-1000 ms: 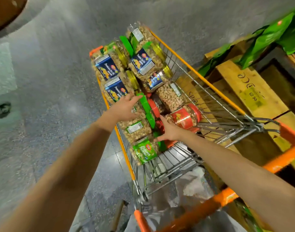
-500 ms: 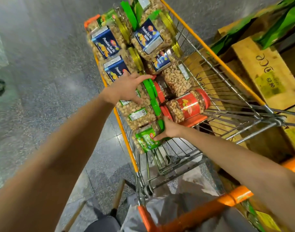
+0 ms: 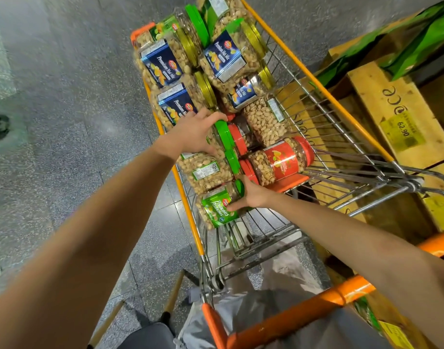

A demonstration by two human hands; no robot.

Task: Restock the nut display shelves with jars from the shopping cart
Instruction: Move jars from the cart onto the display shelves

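Reaching into the cart (image 3: 291, 316), the left hand (image 3: 193, 133) gripped a far jar (image 3: 222, 131) and the right hand (image 3: 252, 197) gripped the near jar (image 3: 215, 210), likely to carry two together.

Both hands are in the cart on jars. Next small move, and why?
Probably lift both jars straight up out of the cart. The right hand spans the pistachio jar nearest the handle, the left hand grips a green-lidded jar further in; nothing lies over either.

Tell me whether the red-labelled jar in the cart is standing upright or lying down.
Lying down. The red-labelled jar rests on its side in the cart, its label facing up and its ends pointing sideways.
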